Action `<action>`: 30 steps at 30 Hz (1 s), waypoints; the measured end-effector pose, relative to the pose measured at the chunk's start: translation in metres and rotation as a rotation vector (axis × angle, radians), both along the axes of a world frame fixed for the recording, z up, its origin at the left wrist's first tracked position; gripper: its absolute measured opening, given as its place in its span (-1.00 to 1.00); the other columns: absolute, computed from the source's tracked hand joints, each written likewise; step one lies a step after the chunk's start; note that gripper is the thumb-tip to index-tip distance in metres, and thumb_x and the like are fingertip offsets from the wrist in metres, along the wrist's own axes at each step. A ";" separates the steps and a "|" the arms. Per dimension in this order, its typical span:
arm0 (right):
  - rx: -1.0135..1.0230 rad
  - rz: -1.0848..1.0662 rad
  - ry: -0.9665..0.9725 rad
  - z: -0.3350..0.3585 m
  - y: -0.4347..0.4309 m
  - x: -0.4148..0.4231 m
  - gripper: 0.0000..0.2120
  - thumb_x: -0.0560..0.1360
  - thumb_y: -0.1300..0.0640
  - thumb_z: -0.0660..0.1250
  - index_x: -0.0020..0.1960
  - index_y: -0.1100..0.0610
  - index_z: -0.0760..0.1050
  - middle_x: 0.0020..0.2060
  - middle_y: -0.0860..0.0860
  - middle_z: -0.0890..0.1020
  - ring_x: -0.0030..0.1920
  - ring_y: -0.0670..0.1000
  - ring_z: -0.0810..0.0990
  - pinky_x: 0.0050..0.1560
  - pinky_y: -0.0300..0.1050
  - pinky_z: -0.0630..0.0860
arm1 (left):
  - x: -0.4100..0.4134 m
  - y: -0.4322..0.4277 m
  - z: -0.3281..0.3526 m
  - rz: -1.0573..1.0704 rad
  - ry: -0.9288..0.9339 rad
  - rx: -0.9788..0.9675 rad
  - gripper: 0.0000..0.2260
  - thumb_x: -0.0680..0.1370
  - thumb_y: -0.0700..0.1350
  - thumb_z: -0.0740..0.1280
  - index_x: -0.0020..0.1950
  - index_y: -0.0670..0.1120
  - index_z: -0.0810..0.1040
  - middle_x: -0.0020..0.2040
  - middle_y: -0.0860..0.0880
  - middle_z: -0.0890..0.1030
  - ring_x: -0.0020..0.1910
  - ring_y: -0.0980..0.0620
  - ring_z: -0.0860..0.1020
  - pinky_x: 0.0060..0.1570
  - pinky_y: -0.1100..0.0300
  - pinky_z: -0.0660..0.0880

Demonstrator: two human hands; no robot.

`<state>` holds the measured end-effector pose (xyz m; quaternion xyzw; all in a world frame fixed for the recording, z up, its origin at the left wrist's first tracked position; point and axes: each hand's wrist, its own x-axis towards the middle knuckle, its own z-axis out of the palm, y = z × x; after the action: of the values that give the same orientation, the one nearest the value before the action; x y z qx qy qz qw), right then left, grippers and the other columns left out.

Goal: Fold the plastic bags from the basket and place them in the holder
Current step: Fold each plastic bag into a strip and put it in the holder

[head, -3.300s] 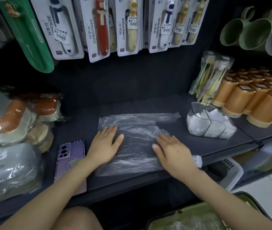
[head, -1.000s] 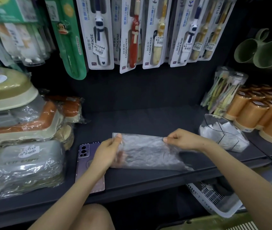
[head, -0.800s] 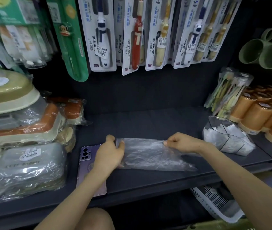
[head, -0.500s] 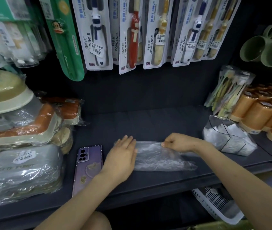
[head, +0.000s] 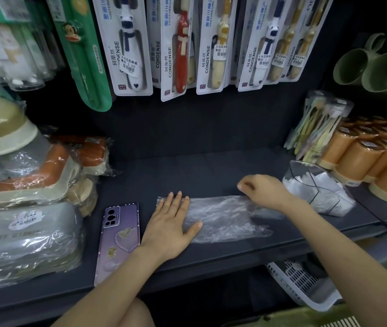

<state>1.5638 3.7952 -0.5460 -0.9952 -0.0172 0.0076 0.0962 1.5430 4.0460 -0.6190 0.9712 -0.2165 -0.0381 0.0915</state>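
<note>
Plastic bag lay on the shelf. My left hand pressed its left end, grip spread. My right hand curled at its far edge; whether it pinched, I couldn't tell.

Shop: price-tagged toothbrush packs overhead

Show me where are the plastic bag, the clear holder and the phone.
plastic bag [head: 223, 218]: head view, its crinkled middle.
holder [head: 305, 170]: head view, the clear upper wall.
phone [head: 119, 237]: head view, middle of its purple back.

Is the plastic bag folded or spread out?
Folded: the plastic bag lies as a narrow strip, with the left hand pressing its left end.
</note>
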 end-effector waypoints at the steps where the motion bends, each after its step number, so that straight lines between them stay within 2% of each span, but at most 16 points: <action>1: -0.062 0.029 -0.196 -0.005 0.008 -0.006 -0.67 0.60 -0.04 0.13 0.08 0.08 0.62 0.01 0.07 0.67 0.03 0.17 0.61 0.06 0.01 0.49 | 0.000 0.000 -0.001 -0.001 -0.001 0.003 -0.04 0.25 0.47 -0.49 0.57 0.03 -0.22 0.58 0.00 -0.23 0.54 0.05 -0.29 0.45 0.16 -0.35; 3: -0.097 0.184 -0.446 -0.020 0.039 -0.023 -0.58 0.52 -0.05 0.09 0.12 0.11 0.64 0.00 0.07 0.70 0.01 0.16 0.65 0.08 0.08 0.54 | 0.001 -0.001 -0.001 -0.009 0.005 0.007 0.00 0.20 0.50 -0.54 0.57 0.07 -0.23 0.58 0.00 -0.23 0.54 0.04 -0.29 0.46 0.14 -0.35; 5: -0.181 0.293 -0.434 -0.048 0.067 -0.035 -0.54 0.51 -0.06 0.05 0.16 0.08 0.63 0.04 0.07 0.69 0.08 0.11 0.66 0.17 0.22 0.50 | 0.001 -0.002 0.000 -0.007 0.010 0.003 0.05 0.14 0.52 -0.59 0.56 0.11 -0.21 0.58 -0.02 -0.23 0.54 0.04 -0.28 0.47 0.13 -0.34; 6: -0.194 0.292 -0.318 -0.057 0.076 -0.040 -0.50 0.56 -0.10 -0.03 0.23 0.05 0.59 0.14 0.09 0.65 0.18 0.12 0.61 0.27 0.27 0.38 | 0.000 -0.002 -0.001 -0.002 0.013 -0.002 0.06 0.12 0.52 -0.60 0.56 0.12 -0.19 0.58 -0.02 -0.22 0.54 0.04 -0.27 0.47 0.14 -0.33; 7: -0.173 0.263 -0.195 -0.062 0.078 -0.043 -0.40 0.60 -0.18 -0.19 0.33 0.01 0.51 0.28 0.11 0.56 0.31 0.14 0.51 0.38 0.29 0.20 | 0.000 -0.002 -0.001 0.002 0.014 -0.004 0.07 0.11 0.52 -0.60 0.57 0.13 -0.18 0.58 -0.02 -0.21 0.54 0.04 -0.26 0.47 0.14 -0.33; 8: -0.145 0.215 -0.088 -0.065 0.073 -0.045 -0.24 0.54 -0.30 -0.40 0.45 -0.06 0.36 0.43 0.11 0.39 0.45 0.14 0.33 0.45 0.27 0.00 | 0.000 -0.002 -0.001 0.003 0.014 -0.005 0.08 0.11 0.53 -0.60 0.57 0.14 -0.17 0.58 -0.02 -0.21 0.55 0.04 -0.26 0.47 0.14 -0.33; 9: -0.125 0.151 -0.027 -0.069 0.062 -0.047 -0.09 0.39 -0.38 -0.57 0.52 -0.13 0.17 0.53 0.05 0.20 0.54 0.10 0.13 0.48 0.22 -0.17 | 0.000 -0.002 0.000 0.003 0.013 -0.006 0.08 0.11 0.53 -0.59 0.57 0.15 -0.16 0.58 -0.02 -0.21 0.55 0.04 -0.26 0.47 0.13 -0.32; 11: -0.139 0.042 0.012 -0.075 0.035 -0.052 -0.04 0.25 -0.45 -0.65 0.55 -0.22 -0.07 0.57 -0.05 -0.01 0.56 0.01 -0.09 0.48 0.18 -0.29 | 0.000 -0.002 0.000 0.004 0.011 -0.004 0.07 0.12 0.53 -0.58 0.58 0.15 -0.16 0.58 -0.02 -0.22 0.54 0.03 -0.27 0.48 0.12 -0.32; 17: -0.120 -0.190 0.060 -0.067 -0.029 -0.072 -0.01 0.21 -0.47 -0.62 0.55 -0.20 -0.09 0.57 -0.10 -0.01 0.56 -0.04 -0.11 0.50 0.12 -0.25 | 0.002 -0.001 -0.002 -0.014 0.000 0.001 0.03 0.16 0.52 -0.57 0.57 0.15 -0.17 0.58 -0.01 -0.23 0.54 0.03 -0.28 0.48 0.11 -0.31; 19: -0.087 -0.197 -0.068 -0.059 -0.029 -0.078 -0.04 0.30 -0.46 -0.59 0.55 -0.15 0.03 0.56 -0.03 0.10 0.56 0.02 -0.02 0.49 0.13 -0.26 | 0.002 0.000 -0.002 -0.018 0.002 0.003 0.02 0.17 0.52 -0.55 0.57 0.15 -0.18 0.58 -0.02 -0.24 0.54 0.03 -0.28 0.48 0.12 -0.32; 21: -0.059 -0.029 -0.334 -0.056 -0.017 -0.088 -0.25 0.52 -0.40 -0.27 0.46 -0.05 0.34 0.45 0.03 0.37 0.49 0.10 0.24 0.50 0.18 -0.07 | 0.003 0.000 -0.002 -0.020 0.011 -0.002 0.01 0.18 0.52 -0.54 0.57 0.14 -0.19 0.57 -0.02 -0.24 0.54 0.03 -0.28 0.47 0.13 -0.33; 23: -0.033 0.247 -0.516 -0.064 -0.001 -0.095 -0.50 0.54 -0.28 0.12 0.23 0.01 0.58 0.27 -0.01 0.56 0.34 0.06 0.45 0.43 0.19 0.16 | 0.002 0.000 -0.001 -0.017 0.022 0.001 -0.03 0.22 0.53 -0.48 0.56 0.13 -0.23 0.57 -0.03 -0.26 0.54 0.03 -0.29 0.46 0.13 -0.34; 24: -0.011 0.348 -0.539 -0.068 0.005 -0.094 -0.60 0.51 -0.21 0.22 0.12 0.02 0.63 0.19 -0.05 0.61 0.27 0.01 0.49 0.41 0.15 0.21 | 0.003 0.000 -0.001 -0.009 0.029 0.000 -0.08 0.26 0.53 -0.42 0.56 0.13 -0.25 0.57 -0.03 -0.26 0.54 0.03 -0.30 0.45 0.14 -0.34; 26: 0.046 0.438 -0.561 -0.072 0.011 -0.091 -0.75 0.50 -0.07 0.26 -0.07 0.04 0.65 0.02 -0.07 0.67 0.10 -0.05 0.58 0.37 0.05 0.31 | 0.003 0.001 0.003 0.004 0.067 -0.022 -0.18 0.41 0.51 -0.21 0.54 0.11 -0.29 0.57 -0.04 -0.27 0.53 0.04 -0.30 0.46 0.15 -0.32; 28: 0.065 0.451 -0.565 -0.070 0.013 -0.087 -0.77 0.53 0.03 0.23 -0.16 0.06 0.63 -0.12 -0.09 0.68 -0.08 -0.08 0.63 0.29 -0.01 0.42 | 0.002 0.002 0.009 0.015 0.114 -0.137 -0.23 0.48 0.46 -0.06 0.55 0.13 -0.24 0.57 -0.04 -0.26 0.53 0.03 -0.30 0.48 0.15 -0.29; 30: 0.055 0.435 -0.536 -0.066 0.013 -0.089 -0.76 0.54 0.08 0.19 -0.20 0.06 0.59 -0.23 -0.12 0.65 -0.22 -0.09 0.62 0.28 -0.10 0.38 | -0.002 0.006 0.016 -0.014 0.068 -0.254 -0.15 0.35 0.57 -0.16 0.55 0.18 0.05 0.57 0.02 -0.12 0.56 0.02 -0.18 0.47 0.18 -0.25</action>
<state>1.4745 3.8084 -0.6120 -0.9318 -0.2539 -0.2342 0.1111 1.5405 4.0520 -0.6031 0.9485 -0.2231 -0.0439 0.2207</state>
